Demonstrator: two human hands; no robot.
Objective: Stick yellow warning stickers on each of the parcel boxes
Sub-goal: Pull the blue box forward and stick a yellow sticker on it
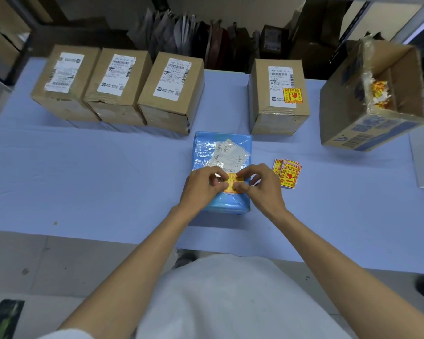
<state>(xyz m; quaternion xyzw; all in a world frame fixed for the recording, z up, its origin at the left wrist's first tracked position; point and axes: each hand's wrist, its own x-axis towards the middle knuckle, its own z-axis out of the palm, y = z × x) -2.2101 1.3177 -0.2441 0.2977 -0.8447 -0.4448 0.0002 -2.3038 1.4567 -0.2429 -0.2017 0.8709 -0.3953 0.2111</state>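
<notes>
White fabric of my shirt [218,302] fills the bottom edge, and both bare forearms reach forward over a pale blue tablecloth [83,179]. My left hand [202,189] and right hand [262,187] meet on a yellow warning sticker [232,185], each pinching one side of it with curled fingertips. The sticker lies on the near end of a blue plastic-wrapped parcel [206,148] that has a white shipping label. Just right of the parcel sits a small fanned stack of stickers [288,176]. Farther back, a cardboard box [277,118] already carries a yellow sticker on its label. To the left stand three labelled cardboard boxes [118,104] side by side, with no yellow stickers. At far right, an open tilted carton [348,106] holds crumpled sticker scraps [380,94].
</notes>
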